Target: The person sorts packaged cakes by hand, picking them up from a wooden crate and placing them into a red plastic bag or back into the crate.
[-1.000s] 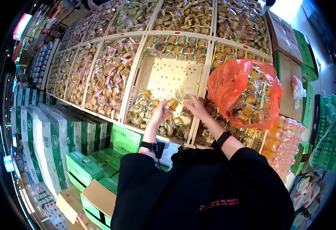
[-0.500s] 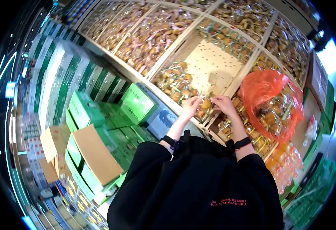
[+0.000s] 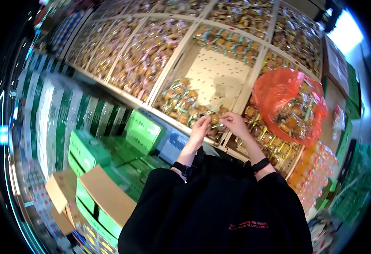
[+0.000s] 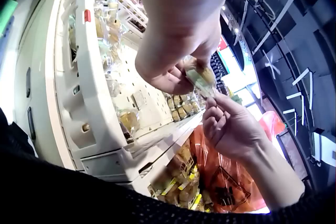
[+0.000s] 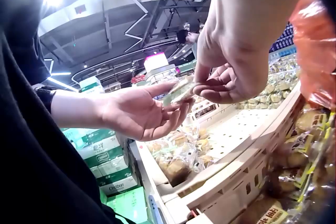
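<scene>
A small wrapped cake (image 5: pixel 179 91) in a clear packet is held between both hands, above the near end of a cream bin (image 3: pixel 213 70). My left hand (image 3: pixel 200 128) lies palm up and pinches one side of the packet between thumb and fingers. From the other side my right hand (image 3: pixel 235 123) pinches the wrapper's edge with its fingertips, as the left wrist view shows. Below the hands, more wrapped cakes (image 3: pixel 175 101) lie loose in the bin's near left part. Further wrapped cakes (image 3: pixel 227 42) stand in rows at its far end.
Right of the bin, a red plastic bag (image 3: pixel 274 91) full of wrapped cakes sits on a neighbouring bin of yellow-tied packets (image 3: pixel 270 137). Orange drink bottles (image 3: pixel 312 175) stand beyond. Green cartons (image 3: pixel 145 131) and an opened box (image 3: pixel 107 194) are at the left.
Both hands have drawn back from over the bin's middle to its near edge and come together at the wrapped cake. The head view has swung, shifting the scene.
</scene>
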